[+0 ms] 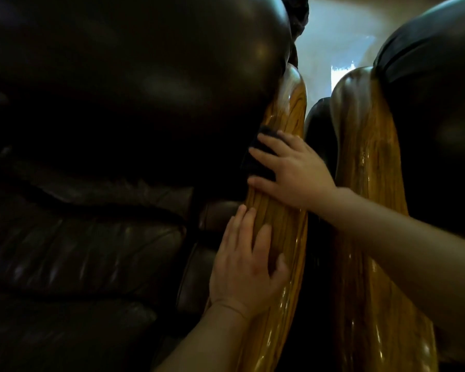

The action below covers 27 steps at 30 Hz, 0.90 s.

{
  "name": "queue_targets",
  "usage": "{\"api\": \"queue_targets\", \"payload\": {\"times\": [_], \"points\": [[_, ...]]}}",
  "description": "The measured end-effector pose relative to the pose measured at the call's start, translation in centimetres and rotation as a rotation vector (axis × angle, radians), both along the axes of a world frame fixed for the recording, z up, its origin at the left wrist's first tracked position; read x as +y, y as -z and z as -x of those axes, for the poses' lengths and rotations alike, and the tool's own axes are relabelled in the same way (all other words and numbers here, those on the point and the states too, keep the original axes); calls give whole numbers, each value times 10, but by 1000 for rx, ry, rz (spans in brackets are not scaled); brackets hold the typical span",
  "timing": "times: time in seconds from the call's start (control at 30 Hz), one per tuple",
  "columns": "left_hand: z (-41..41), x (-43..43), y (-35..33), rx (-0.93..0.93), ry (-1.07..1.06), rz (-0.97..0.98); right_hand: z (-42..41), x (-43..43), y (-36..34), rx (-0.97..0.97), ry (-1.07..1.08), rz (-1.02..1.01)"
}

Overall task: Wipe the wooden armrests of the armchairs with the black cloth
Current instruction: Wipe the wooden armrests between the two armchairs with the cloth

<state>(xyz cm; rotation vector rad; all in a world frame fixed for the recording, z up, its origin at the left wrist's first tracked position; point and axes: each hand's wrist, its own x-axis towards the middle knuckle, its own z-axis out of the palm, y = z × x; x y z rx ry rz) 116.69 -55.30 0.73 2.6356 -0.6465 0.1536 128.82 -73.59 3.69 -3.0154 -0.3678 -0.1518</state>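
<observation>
While pressed flat on the wooden armrest (282,221) of the left armchair (105,130), right hand (293,170) w/ fingers spread wide, pinning the black cloth (261,154) against the wood — not gripping it, palm down on top. Cloth mostly hidden under that hand; only a dark bunch visible past the fingertips, at the inner edge of the armrest where wood meets dark leather cushion. Left hand (249,264) lower down, nearer the camera, same armrest: open, fingers loosely spread, lying flat along the inner side of the wood, holding nothing. Both forearms bare, right one crossing over the second armrest (371,210), which belongs to the right armchair (435,103). Two armrests side by side, close but apart, narrow dark gap between. Both glossy, golden-brown grain w/ darker rounded tops, highlights streaked along the length. Leather on both chairs dark brown/black, shiny on the backrests. Seat cushion at lower left creased, dim. Bright pale wall (341,36) beyond, between the chair backs.
</observation>
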Motion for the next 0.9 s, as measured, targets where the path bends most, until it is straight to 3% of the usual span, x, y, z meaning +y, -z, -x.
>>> {"api": "queue_targets", "payload": {"times": [0.13, 0.2, 0.33, 0.47, 0.57, 0.73, 0.9], "points": [[-1, 1, 1, -16, -12, 3, -46, 10, -14, 99, 262, -10], [0, 1, 1, -21, 0, 33, -25, 21, -10, 44, 149, 6], [0, 2, -2, -17, -8, 91, 27, 3, -10, 43, -294, -1], [0, 1, -1, -5, -13, 161, -23, -13, -17, 77, -89, 56], [1, 2, -2, 34, -6, 186, -15, 6, -10, 41, 60, 29], [9, 26, -6, 79, 33, 279, 57, 29, -3, -10, -26, -44], [74, 102, 13, 107, 36, 168, 106, 48, -2, -63, -85, -53]]}}
